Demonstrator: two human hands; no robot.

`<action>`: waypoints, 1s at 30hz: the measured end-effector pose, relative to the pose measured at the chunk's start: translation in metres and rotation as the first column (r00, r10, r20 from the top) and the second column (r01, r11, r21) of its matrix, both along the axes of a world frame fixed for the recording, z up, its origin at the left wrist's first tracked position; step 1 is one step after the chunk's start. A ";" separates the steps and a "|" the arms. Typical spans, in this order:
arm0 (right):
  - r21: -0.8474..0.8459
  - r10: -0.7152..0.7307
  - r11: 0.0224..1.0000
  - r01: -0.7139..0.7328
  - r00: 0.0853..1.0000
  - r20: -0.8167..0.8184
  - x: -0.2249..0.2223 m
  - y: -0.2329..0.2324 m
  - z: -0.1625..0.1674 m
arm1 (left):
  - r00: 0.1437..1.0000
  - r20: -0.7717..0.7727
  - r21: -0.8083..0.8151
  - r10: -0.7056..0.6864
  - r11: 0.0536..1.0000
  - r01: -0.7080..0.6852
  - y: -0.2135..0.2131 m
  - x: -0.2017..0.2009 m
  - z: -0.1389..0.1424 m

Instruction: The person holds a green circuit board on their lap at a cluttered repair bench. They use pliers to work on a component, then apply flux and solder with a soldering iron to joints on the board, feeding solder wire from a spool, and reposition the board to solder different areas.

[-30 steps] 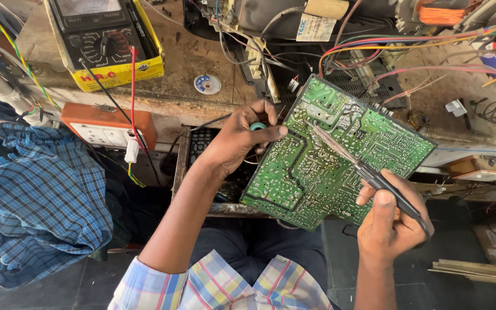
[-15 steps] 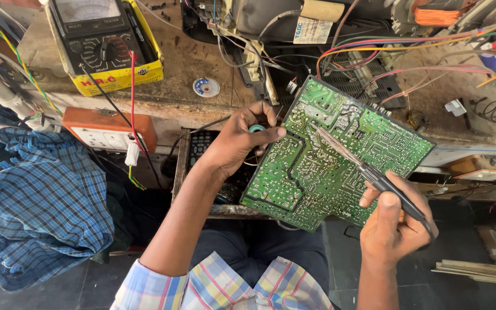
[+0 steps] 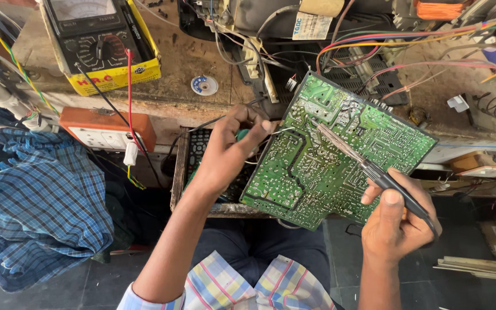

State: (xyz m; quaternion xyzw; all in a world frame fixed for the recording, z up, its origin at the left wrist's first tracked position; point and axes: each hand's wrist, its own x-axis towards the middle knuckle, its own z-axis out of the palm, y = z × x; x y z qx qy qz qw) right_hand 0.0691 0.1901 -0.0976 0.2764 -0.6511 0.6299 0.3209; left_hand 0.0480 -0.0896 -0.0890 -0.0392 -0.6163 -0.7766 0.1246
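A large green circuit board [image 3: 340, 155] is tilted in front of me, solder side up. My left hand [image 3: 228, 149] grips its left edge, with a small green object under the fingers. My right hand [image 3: 400, 221] holds a soldering iron [image 3: 374, 172] like a pen. The iron's metal tip rests on the upper middle of the board.
A yellow analog multimeter [image 3: 101, 43] with red and black leads lies on the workbench at the upper left. An orange socket box [image 3: 107, 129] hangs below it. Tangled coloured wires [image 3: 409, 51] and electronics fill the bench top. A blue checked cloth [image 3: 35, 201] hangs at left.
Both hands and the board have barely shifted. The view has moved slightly.
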 end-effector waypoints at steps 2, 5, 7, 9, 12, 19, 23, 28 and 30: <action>-0.003 0.004 1.000 -0.004 1.000 -0.003 0.000 -0.001 0.000 | 0.997 -0.020 -0.108 0.069 0.992 -0.071 0.005 0.003 0.003; 0.004 -0.004 1.000 0.004 1.000 -0.011 0.000 -0.002 0.000 | 0.962 -0.210 -0.258 0.172 0.940 -0.224 0.010 0.005 0.006; 0.012 -0.012 1.000 0.013 1.000 -0.014 0.000 -0.003 0.000 | 0.944 -0.266 -0.286 0.194 0.919 -0.270 0.012 0.004 0.007; 0.018 -0.022 1.000 0.022 1.000 -0.015 -0.001 -0.002 0.000 | 0.942 -0.266 -0.281 0.207 0.918 -0.281 0.013 0.005 0.007; 0.017 -0.021 1.000 0.022 1.000 -0.022 -0.002 -0.002 -0.001 | 0.963 -0.188 -0.179 0.194 0.957 -0.228 0.012 0.005 0.005; 0.013 -0.019 1.000 0.019 1.000 -0.016 -0.002 -0.002 -0.002 | 0.930 -0.274 -0.253 0.246 0.914 -0.317 0.012 0.004 0.007; 0.014 -0.013 1.000 0.014 1.000 -0.010 -0.003 -0.003 -0.003 | 0.926 -0.268 -0.263 0.268 0.904 -0.337 0.014 0.003 0.009; 0.029 -0.003 1.000 0.004 1.000 -0.003 -0.004 -0.005 -0.003 | 0.953 -0.212 -0.171 0.217 0.952 -0.255 0.015 0.000 0.011; 0.028 -0.001 1.000 0.001 1.000 0.001 -0.004 -0.005 -0.003 | 0.958 -0.197 -0.148 0.209 0.959 -0.240 0.015 0.001 0.011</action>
